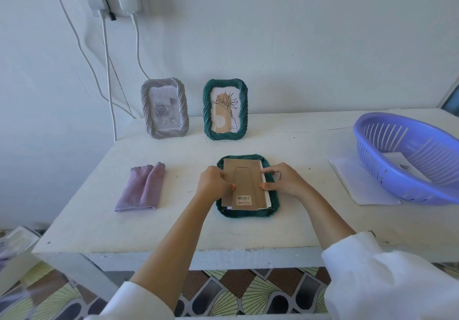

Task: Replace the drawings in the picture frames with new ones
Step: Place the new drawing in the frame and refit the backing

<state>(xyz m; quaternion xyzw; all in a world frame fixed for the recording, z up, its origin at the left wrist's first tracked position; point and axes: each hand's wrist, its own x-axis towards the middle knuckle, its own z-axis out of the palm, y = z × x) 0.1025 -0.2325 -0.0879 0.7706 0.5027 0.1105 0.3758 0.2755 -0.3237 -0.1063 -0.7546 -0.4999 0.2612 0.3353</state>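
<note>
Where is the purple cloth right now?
In the head view, the folded purple cloth lies on the white table, on the person's left side. It sits apart from the left hand and in front of the grey picture frame.

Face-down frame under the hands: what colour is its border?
Dark green, clearest in the head view.

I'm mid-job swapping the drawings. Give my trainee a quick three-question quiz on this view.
1. True or false: the green frame under the hands lies face down.
2. How many frames stand against the wall?
3. What lies left of the left hand: A) purple cloth B) blue basket C) charger?

Key: 1 true, its cardboard backing faces up. 2 two, the grey frame and a second green frame. 3 A.
</note>
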